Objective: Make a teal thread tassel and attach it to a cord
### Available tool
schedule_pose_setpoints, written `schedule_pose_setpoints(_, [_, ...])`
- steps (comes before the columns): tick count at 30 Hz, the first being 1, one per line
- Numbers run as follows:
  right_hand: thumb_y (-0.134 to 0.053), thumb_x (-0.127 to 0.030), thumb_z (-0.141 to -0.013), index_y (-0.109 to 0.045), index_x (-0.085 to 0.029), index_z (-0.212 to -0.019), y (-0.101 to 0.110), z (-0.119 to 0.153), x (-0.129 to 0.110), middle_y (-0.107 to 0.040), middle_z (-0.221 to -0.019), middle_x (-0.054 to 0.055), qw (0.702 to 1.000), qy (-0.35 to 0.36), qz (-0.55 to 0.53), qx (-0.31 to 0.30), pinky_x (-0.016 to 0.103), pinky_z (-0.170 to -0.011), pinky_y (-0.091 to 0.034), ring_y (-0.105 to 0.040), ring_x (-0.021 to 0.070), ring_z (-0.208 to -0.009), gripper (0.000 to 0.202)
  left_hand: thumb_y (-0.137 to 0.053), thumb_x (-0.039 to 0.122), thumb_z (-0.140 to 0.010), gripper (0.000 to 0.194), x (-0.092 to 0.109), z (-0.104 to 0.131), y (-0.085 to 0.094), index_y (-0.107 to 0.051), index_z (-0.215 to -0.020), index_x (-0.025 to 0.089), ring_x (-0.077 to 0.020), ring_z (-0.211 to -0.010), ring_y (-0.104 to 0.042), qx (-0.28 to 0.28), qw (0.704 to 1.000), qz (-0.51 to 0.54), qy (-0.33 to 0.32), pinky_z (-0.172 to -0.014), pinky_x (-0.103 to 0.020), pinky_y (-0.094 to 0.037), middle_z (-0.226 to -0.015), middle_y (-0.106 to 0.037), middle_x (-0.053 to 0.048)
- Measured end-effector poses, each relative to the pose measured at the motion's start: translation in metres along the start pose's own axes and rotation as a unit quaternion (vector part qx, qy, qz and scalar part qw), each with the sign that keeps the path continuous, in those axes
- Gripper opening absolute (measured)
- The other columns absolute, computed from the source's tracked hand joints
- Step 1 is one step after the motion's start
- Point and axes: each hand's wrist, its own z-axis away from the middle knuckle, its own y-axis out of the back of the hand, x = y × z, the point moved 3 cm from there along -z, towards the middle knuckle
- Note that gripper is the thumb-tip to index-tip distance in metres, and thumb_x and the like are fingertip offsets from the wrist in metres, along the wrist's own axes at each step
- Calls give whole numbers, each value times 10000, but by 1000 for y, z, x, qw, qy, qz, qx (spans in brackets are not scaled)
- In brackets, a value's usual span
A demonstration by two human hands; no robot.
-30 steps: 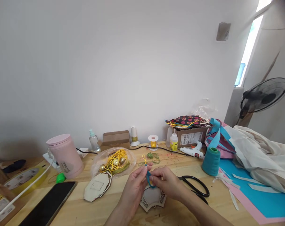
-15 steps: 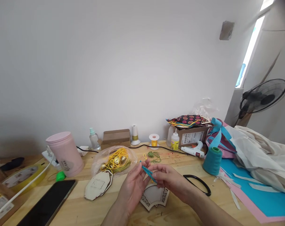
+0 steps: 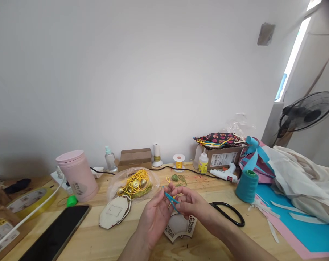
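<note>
A thin blue cord (image 3: 171, 198) stretches between my two hands, low in the middle of the view. My left hand (image 3: 155, 214) pinches one end between thumb and fingertips, palm turned up. On the right, my right hand (image 3: 190, 203) grips the cord with thumb and forefinger. Partly covered by the hands, a pale wooden fan-shaped frame (image 3: 180, 227) with cut-out lattice corners lies on the table. A small yellow loop (image 3: 168, 179) shows just beyond the fingers.
Left of the hands are octagonal pieces (image 3: 114, 212), a plastic bag with yellow cord (image 3: 137, 183), a phone (image 3: 57, 232) and a pink canister (image 3: 78, 175). Black-handled scissors (image 3: 229, 214), a teal thread cone (image 3: 246, 186) and a glue gun (image 3: 224, 173) are on the right.
The camera view has shifted slightly, moving the scene a little to the right. The blue cord between my hands now forms a more open, angled shape.
</note>
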Motion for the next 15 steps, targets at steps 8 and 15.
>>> schedule_pose_setpoints(8, [-622, -368, -627, -481, -179, -785, 4, -7, 6, -358, -428, -110, 999, 38, 30, 15, 173, -390, -183, -286, 44, -385, 284, -474, 103, -781, 162, 1, 1, -1, -617, -705, 110, -170, -892, -576, 4, 998, -56, -14, -768, -284, -475, -893, -628, -79])
schedule_pose_setpoints(15, [-666, -401, -569, -491, -172, -703, 6, -11, 14, -349, -428, -115, 998, 25, 42, 38, 166, -392, -165, -249, 23, -372, 318, -526, 126, -760, 117, -1, -2, 1, -626, -699, 122, -165, -866, -589, -7, 995, -96, -28, -773, -280, -476, -861, -645, -70])
